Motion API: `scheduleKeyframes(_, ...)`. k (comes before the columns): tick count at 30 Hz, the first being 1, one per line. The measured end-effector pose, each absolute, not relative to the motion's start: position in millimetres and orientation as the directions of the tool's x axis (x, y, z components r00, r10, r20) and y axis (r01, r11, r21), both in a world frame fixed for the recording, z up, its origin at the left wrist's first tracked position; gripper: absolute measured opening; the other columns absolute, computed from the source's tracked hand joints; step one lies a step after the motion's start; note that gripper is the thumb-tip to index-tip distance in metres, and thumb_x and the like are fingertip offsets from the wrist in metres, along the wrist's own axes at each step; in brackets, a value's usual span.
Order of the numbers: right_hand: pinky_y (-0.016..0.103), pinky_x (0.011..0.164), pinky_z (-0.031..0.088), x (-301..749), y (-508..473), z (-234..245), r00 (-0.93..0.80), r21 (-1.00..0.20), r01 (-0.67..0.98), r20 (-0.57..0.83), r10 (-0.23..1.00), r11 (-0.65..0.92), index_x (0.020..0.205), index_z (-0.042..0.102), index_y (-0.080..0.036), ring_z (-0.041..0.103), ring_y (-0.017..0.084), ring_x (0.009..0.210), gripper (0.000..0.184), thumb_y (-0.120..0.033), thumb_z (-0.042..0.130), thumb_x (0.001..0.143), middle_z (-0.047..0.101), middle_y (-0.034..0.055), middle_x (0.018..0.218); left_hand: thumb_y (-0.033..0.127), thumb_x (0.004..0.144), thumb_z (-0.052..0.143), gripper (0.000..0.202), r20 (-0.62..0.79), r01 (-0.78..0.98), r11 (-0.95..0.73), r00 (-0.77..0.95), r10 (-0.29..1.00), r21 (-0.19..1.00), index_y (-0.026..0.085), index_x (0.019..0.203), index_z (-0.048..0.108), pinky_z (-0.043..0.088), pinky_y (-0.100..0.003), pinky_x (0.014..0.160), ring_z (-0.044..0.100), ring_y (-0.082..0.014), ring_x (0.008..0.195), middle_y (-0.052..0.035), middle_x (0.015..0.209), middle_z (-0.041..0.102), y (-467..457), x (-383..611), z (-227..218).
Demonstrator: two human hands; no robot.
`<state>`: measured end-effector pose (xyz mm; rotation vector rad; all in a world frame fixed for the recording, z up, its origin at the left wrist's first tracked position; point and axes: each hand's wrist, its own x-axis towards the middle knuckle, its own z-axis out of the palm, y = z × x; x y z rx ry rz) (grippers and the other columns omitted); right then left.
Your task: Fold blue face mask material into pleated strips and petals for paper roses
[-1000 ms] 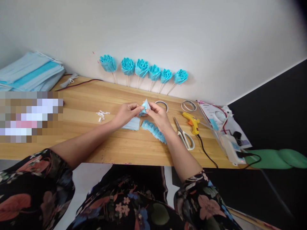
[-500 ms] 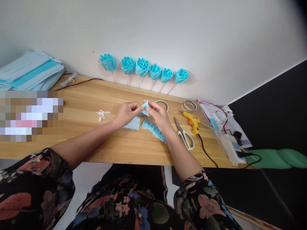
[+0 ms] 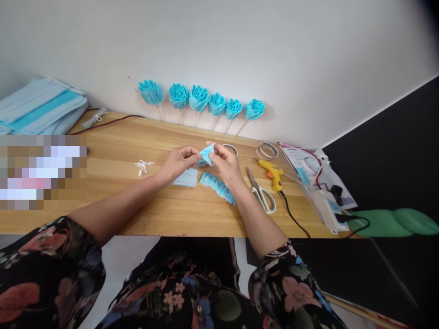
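Both hands meet over the middle of the wooden table [image 3: 113, 151]. My left hand [image 3: 178, 162] and my right hand [image 3: 227, 163] pinch a small folded light-blue piece [image 3: 206, 154] between their fingertips, held a little above the tabletop. Under the left hand lies a flat light-blue piece [image 3: 187, 178]. Beneath my right wrist sits a row of pleated blue pieces [image 3: 217, 185]. Several blue fabric roses on sticks [image 3: 200, 98] lean against the wall behind.
White-handled scissors [image 3: 260, 194] and a yellow glue gun [image 3: 272, 173] with a black cord lie right of my right hand. Tape rings [image 3: 267, 150], papers and a white power strip [image 3: 327, 212] are farther right. Small white scraps [image 3: 143, 165] and stacked blue masks [image 3: 41, 107] are at the left.
The hands have turned the small blue piece slightly between the fingertips. The view has shifted a little, so everything sits slightly lower and left.
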<state>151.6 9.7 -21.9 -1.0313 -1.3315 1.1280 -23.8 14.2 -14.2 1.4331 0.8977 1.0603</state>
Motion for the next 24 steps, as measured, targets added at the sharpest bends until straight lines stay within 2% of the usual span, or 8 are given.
scheduleKeyframes(7,0.030,0.072,0.048,152,10,-22,-0.076,-0.981,0.026,0.188,0.979,0.190,0.114,0.070,-0.022,0.055,0.014,0.073,0.040,-0.037,0.067,0.077,0.062,-0.0014,0.081,0.029,0.077,0.064,0.019,0.091,-0.067,-0.074,0.302,0.949,0.995,0.016,0.064,0.057,0.037,-0.023,0.056,0.043,-0.0082,0.054,0.0026,0.057,0.052,13,-25,-10)
scheduleKeyframes(11,0.030,0.070,0.048,151,10,-24,-0.073,-0.982,0.007,0.185,0.980,0.186,0.114,0.070,-0.023,0.055,0.013,0.072,0.039,-0.037,0.068,0.078,0.062,-0.0018,0.080,0.032,0.082,0.063,0.024,0.093,-0.024,-0.090,0.331,0.939,0.996,0.016,0.065,0.057,0.038,-0.023,0.056,0.046,-0.0086,0.056,0.0014,0.060,0.055,12,-24,-9)
scheduleKeyframes(14,0.031,0.070,0.050,150,10,-28,-0.114,-0.983,0.018,0.178,0.977,0.182,0.118,0.068,-0.023,0.057,0.014,0.074,0.042,-0.040,0.070,0.079,0.066,-0.0002,0.085,0.031,0.082,0.067,0.025,0.092,-0.031,-0.087,0.329,0.940,0.996,0.015,0.066,0.057,0.036,-0.022,0.054,0.046,-0.0080,0.054,0.0017,0.059,0.056,15,-23,-13)
scheduleKeyframes(16,0.032,0.073,0.053,151,11,-30,-0.115,-0.980,0.030,0.190,0.975,0.195,0.119,0.067,-0.025,0.061,0.016,0.079,0.043,-0.043,0.069,0.080,0.068,0.0015,0.092,0.028,0.081,0.069,0.024,0.086,-0.066,-0.068,0.324,0.942,0.996,0.015,0.065,0.056,0.036,-0.022,0.054,0.045,-0.0075,0.053,0.0019,0.058,0.056,18,-24,-17)
scheduleKeyframes(19,0.036,0.083,0.056,156,14,-30,-0.058,-0.966,0.060,0.248,0.967,0.251,0.122,0.064,-0.027,0.065,0.020,0.097,0.041,-0.044,0.065,0.085,0.070,0.0045,0.108,0.027,0.083,0.070,0.024,0.080,-0.155,-0.031,0.320,0.944,0.987,0.016,0.066,0.056,0.036,-0.022,0.054,0.045,-0.0073,0.051,0.0021,0.056,0.055,24,-27,-21)
scheduleKeyframes(24,0.035,0.089,0.056,163,13,-23,-0.065,-0.849,0.275,0.452,0.890,0.451,0.121,0.064,-0.029,0.059,0.021,0.118,0.035,-0.028,0.063,0.086,0.065,0.0045,0.127,0.026,0.083,0.070,0.027,0.047,-0.298,0.051,0.314,0.948,0.953,0.016,0.064,0.054,0.036,-0.022,0.052,0.046,-0.0076,0.049,0.0020,0.054,0.055,28,-30,-21)
